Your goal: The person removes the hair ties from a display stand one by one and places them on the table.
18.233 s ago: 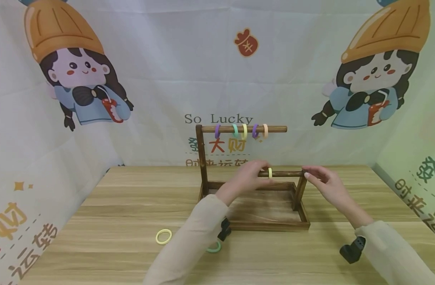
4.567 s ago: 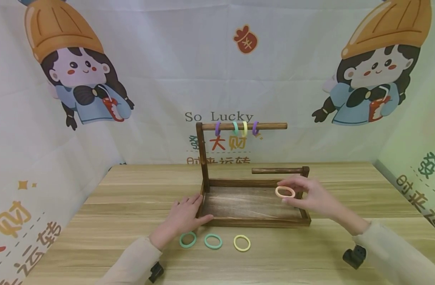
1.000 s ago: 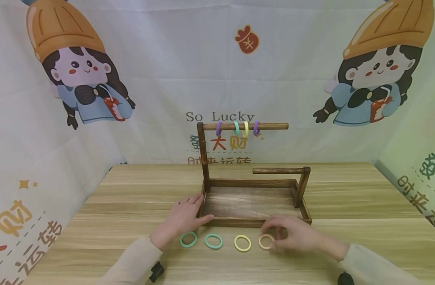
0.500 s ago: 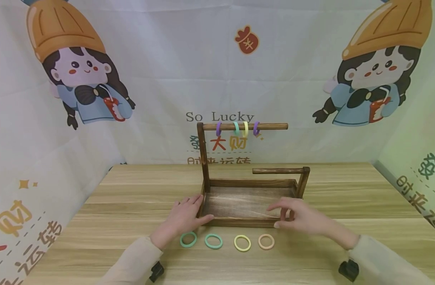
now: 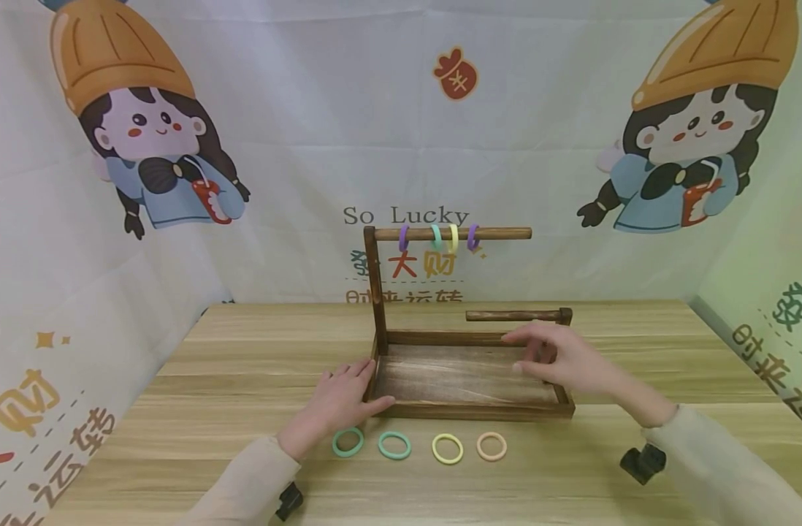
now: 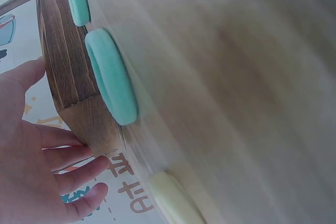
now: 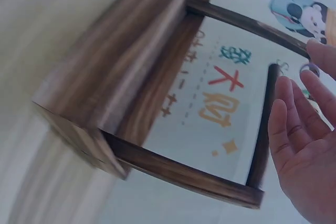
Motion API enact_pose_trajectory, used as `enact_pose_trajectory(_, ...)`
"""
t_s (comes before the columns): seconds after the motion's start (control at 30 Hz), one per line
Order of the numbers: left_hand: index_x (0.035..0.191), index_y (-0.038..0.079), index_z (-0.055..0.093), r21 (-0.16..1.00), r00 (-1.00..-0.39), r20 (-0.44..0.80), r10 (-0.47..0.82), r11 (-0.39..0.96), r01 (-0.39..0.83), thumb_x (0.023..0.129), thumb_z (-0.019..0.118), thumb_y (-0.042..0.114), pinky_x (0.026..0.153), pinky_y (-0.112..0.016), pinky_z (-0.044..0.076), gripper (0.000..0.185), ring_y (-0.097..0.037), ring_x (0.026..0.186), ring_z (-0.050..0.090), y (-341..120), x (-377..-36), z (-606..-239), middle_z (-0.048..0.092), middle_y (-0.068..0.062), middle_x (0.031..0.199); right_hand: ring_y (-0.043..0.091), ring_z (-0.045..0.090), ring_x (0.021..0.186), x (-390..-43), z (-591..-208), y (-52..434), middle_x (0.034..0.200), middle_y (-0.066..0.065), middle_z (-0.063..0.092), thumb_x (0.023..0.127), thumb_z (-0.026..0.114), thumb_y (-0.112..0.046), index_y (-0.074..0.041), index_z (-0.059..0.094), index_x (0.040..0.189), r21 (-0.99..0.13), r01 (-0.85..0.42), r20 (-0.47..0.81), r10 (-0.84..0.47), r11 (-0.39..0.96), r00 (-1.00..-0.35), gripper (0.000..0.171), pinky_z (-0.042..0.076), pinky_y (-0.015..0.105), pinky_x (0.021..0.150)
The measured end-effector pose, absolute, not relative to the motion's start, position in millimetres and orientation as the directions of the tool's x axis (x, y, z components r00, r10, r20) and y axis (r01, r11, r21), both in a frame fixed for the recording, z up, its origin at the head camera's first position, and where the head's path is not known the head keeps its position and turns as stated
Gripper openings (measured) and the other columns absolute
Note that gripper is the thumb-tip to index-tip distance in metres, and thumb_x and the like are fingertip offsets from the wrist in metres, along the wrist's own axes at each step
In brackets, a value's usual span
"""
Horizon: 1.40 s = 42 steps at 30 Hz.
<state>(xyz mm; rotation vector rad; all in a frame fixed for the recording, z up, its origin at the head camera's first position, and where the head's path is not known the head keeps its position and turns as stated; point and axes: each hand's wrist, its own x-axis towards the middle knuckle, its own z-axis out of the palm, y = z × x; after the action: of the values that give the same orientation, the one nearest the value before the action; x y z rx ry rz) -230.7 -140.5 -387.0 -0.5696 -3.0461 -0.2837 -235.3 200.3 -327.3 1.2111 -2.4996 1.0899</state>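
Note:
A brown wooden rack (image 5: 467, 411) with a tray base carries a long upper bar (image 5: 499, 234) and a short lower bar (image 5: 506, 315). Two purple rings, a green ring (image 5: 436, 236) and a yellow ring (image 5: 453, 238) hang on the upper bar. My left hand (image 5: 338, 398) rests on the tray's left end, thumb over its front wall. Near the lower bar, my right hand (image 5: 568, 358) hovers with nothing between thumb and fingers. In front of the rack lie two green rings (image 5: 394, 445), a yellow ring (image 5: 448, 448) and a peach ring (image 5: 491, 446).
In the left wrist view another yellow ring (image 6: 176, 198) lies beyond the green ones; my left arm hides it from the head view. A printed cloth (image 5: 296, 146) hangs behind and beside the wooden table (image 5: 243, 365).
Earlier, the peach ring came off the upper bar, and a yellow ring left the lower bar. My right hand released the peach ring on the table and rose toward the lower bar. My left hand stayed.

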Motion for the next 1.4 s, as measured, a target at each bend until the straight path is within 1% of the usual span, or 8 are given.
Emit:
enact_pose_trajectory(0.17,0.132,-0.001,0.038,0.173,-0.933,0.063,0.355,0.917,0.360,0.082,0.048,0.057,0.090,-0.056,0.025,0.077,-0.036,0.118,0.035,-140.7,-230.8,-387.9,0.037,-0.014,0.134,0.008,0.052,0.061,-241.3,-314.7,202.4,0.076,-0.003,0.055,0.078,0.067,-0.008,-0.004,0.058,0.110,-0.523,-0.730,0.462,-0.573,0.440,-0.677,0.033,0.045,0.024,0.052)
enact_pose_trajectory(0.33,0.132,-0.001,0.038,0.168,-0.933,0.062,0.354,0.918,0.360,0.082,0.047,0.057,0.090,-0.056,0.025,0.077,-0.037,0.117,0.035,-140.9,-231.1,-388.0,0.037,-0.014,0.134,0.012,0.053,0.059,-244.9,-303.1,204.0,0.084,0.003,0.058,0.080,0.065,-0.007,-0.001,0.058,0.110,-0.544,-0.715,0.470,-0.545,0.440,-0.694,0.031,0.043,0.025,0.049)
enact_pose_trajectory(0.4,0.132,-0.001,0.038,0.169,-0.933,0.063,0.354,0.918,0.360,0.082,0.047,0.057,0.090,-0.056,0.025,0.077,-0.037,0.117,0.035,-140.9,-231.2,-388.1,0.038,-0.014,0.134,0.013,0.053,0.059,-246.2,-299.7,204.5,0.085,0.004,0.059,0.080,0.065,-0.007,-0.002,0.058,0.109,-0.554,-0.701,0.468,-0.529,0.449,-0.708,0.030,0.043,0.025,0.049)
enact_pose_trajectory(0.57,0.132,-0.001,0.038,0.168,-0.934,0.063,0.352,0.919,0.358,0.082,0.047,0.057,0.091,-0.055,0.026,0.077,-0.036,0.117,0.036,-140.8,-231.1,-388.2,0.038,-0.014,0.133,0.017,0.057,0.063,-250.4,-292.7,206.0,0.087,0.006,0.059,0.082,0.063,-0.009,-0.002,0.057,0.111,-0.589,-0.652,0.443,-0.484,0.477,-0.754,0.031,0.046,0.027,0.052)
enact_pose_trajectory(0.67,0.132,-0.001,0.038,0.167,-0.934,0.062,0.353,0.919,0.358,0.082,0.047,0.057,0.091,-0.055,0.026,0.077,-0.037,0.117,0.035,-140.6,-231.1,-388.1,0.038,-0.014,0.133,0.018,0.057,0.065,-254.1,-289.4,207.3,0.091,0.008,0.059,0.082,0.062,-0.010,-0.002,0.057,0.111,-0.590,-0.642,0.450,-0.461,0.491,-0.765,0.031,0.046,0.027,0.054)
enact_pose_trajectory(0.87,0.132,-0.001,0.037,0.163,-0.934,0.059,0.352,0.920,0.357,0.082,0.047,0.057,0.090,-0.055,0.026,0.078,-0.036,0.118,0.035,-140.3,-231.1,-388.0,0.037,-0.014,0.134,0.014,0.054,0.076,-259.9,-281.1,209.7,0.103,0.008,0.058,0.084,0.061,-0.013,-0.001,0.056,0.113,-0.557,-0.631,0.471,-0.420,0.541,-0.776,0.032,0.045,0.027,0.063)
enact_pose_trajectory(1.03,0.133,-0.002,0.037,0.167,-0.934,0.060,0.353,0.919,0.358,0.082,0.047,0.056,0.090,-0.056,0.026,0.078,-0.037,0.118,0.035,-140.4,-231.1,-387.8,0.037,-0.015,0.134,0.015,0.053,0.078,-264.9,-272.0,211.1,0.109,0.010,0.057,0.085,0.061,-0.017,-0.001,0.055,0.115,-0.553,-0.601,0.474,-0.376,0.577,-0.796,0.035,0.044,0.028,0.065)
enact_pose_trajectory(1.4,0.133,-0.002,0.036,0.171,-0.934,0.057,0.354,0.918,0.358,0.082,0.048,0.056,0.091,-0.056,0.025,0.078,-0.037,0.118,0.035,-140.3,-231.4,-387.9,0.037,-0.015,0.134,0.018,0.052,0.083,-279.0,-253.6,206.3,0.110,0.009,0.056,0.085,0.060,-0.020,-0.002,0.055,0.115,-0.569,-0.567,0.504,-0.293,0.595,-0.813,0.035,0.042,0.032,0.071)
